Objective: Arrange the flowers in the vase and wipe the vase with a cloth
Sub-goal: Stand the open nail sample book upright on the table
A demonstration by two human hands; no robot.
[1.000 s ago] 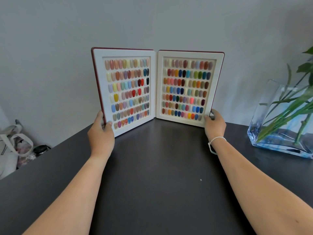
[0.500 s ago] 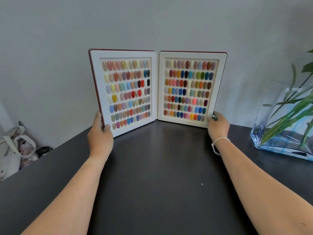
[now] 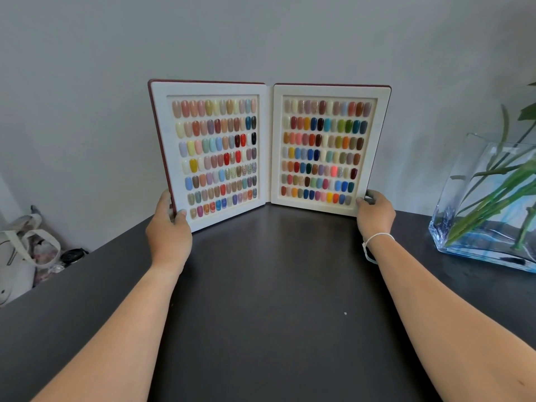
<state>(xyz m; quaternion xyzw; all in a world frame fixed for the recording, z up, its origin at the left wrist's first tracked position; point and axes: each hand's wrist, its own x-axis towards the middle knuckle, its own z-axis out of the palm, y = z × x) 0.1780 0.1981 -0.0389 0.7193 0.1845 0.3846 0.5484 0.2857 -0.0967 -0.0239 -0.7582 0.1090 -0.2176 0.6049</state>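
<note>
A clear glass vase (image 3: 452, 204) with a blue-tinted base stands on the dark table (image 3: 272, 300) at the far right, partly cut off by the frame edge. Green flower stems (image 3: 493, 195) lean inside it; no blooms show. An open nail-colour sample book (image 3: 269, 149) stands upright at the back of the table against the wall. My left hand (image 3: 168, 230) grips its lower left corner. My right hand (image 3: 375, 214) grips its lower right corner. No cloth is in view.
A grey wall rises behind the table. Beyond the table's left edge, lower down, lie a white bag (image 3: 20, 256) and a dark round object (image 3: 72, 255). A white string bracelet (image 3: 374, 242) circles my right wrist.
The open book has shifted slightly along the table with both hands still on its lower corners. The vase appears a little further right in the view.
</note>
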